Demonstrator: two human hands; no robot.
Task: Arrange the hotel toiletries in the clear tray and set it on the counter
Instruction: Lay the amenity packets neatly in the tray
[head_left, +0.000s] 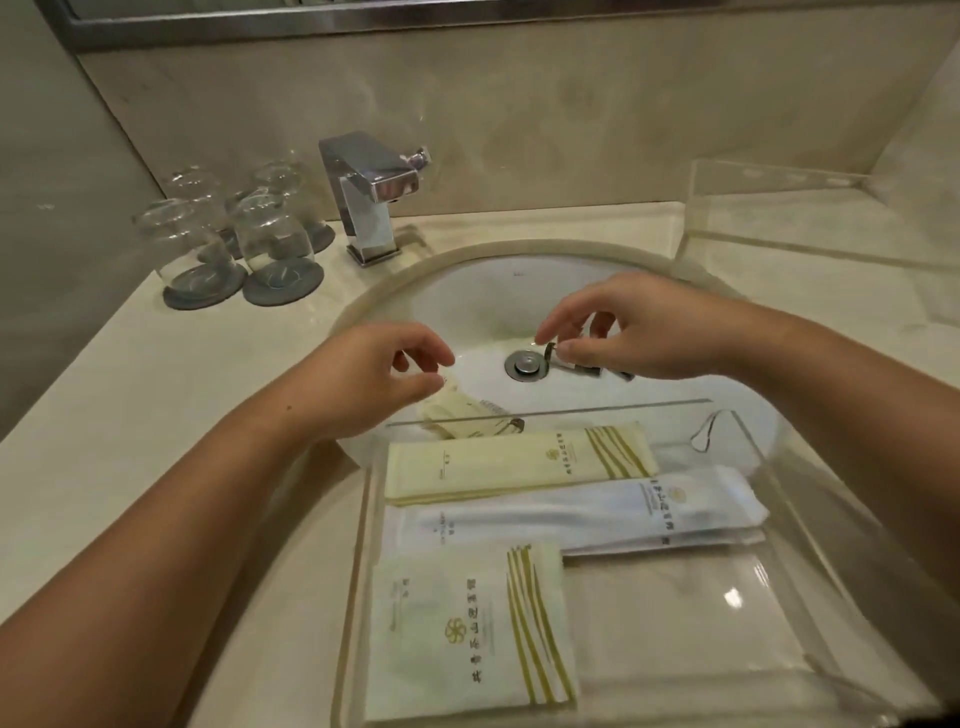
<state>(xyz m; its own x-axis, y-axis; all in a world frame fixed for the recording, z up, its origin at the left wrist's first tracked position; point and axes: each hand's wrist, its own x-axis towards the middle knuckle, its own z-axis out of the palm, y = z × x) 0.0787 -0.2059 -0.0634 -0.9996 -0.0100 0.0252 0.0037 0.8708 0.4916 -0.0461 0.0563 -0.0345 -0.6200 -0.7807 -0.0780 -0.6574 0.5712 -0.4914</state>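
A clear tray (810, 525) sits in front of me across the near rim of the white sink (483, 301). It holds a long cream packet (498, 462), a long white packet (571, 512) and a square cream packet with gold stripes (467, 634). Another cream packet (467, 410) lies in the basin just beyond the tray's far wall. My left hand (374, 374) pinches its top corner between thumb and forefinger. My right hand (639, 327) hovers over the drain (525, 364) and pinches a small dark-ended item (576, 366).
A chrome tap (371, 192) stands behind the basin. Upturned glasses (270, 234) on grey coasters stand at the back left. A second clear acrylic box (779, 218) rests on the beige counter (130, 395) at the back right.
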